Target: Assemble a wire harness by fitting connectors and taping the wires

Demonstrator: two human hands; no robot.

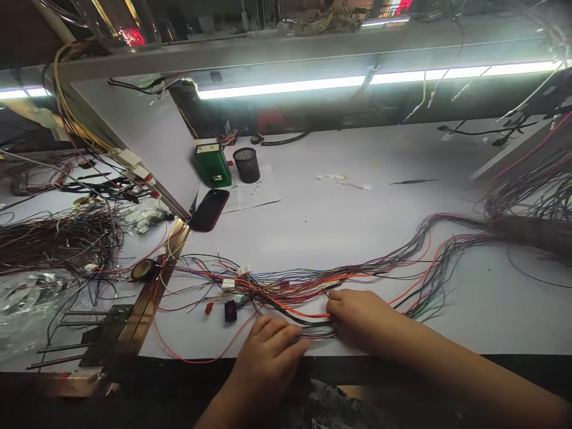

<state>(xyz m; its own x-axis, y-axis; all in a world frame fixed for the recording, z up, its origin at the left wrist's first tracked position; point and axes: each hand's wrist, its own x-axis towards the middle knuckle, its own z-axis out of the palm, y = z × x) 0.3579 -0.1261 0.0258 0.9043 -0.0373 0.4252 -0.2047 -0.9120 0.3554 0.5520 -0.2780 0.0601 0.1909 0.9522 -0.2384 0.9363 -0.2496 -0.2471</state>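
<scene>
A long bundle of thin coloured wires (308,286) runs across the white tabletop, from loose ends and connectors on the left to a thick mass at the right. My left hand (272,348) is closed around some wires at the bundle's near edge, near the table's front. To its right, my right hand (353,313) is closed on the wires too, fingertips curled down over orange and black strands. Just left of my left hand lie a black connector (230,311), a small red connector (209,308) and a white connector (228,284).
A phone (209,210), green box (213,164) and black mesh cup (246,165) stand at the back left, partly on a paper sheet (263,193). Tape (143,270) rests by the left wooden edge. More wires (58,232) heap at far left. A lamp (286,86) hangs above.
</scene>
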